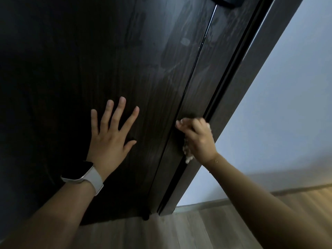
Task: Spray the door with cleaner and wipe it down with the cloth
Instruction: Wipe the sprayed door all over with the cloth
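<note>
Two hands meet one door [107, 60]: left hand [109, 139] flat, right hand [197, 141] seemingly clutching one cloth [187, 155].

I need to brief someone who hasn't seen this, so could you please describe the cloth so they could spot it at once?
Start at the dark wood-grain door and follow its right edge down. There the right hand grips the cloth, a pale bunched rag showing below the palm. It is the only light, crumpled thing against the dark door.
</note>
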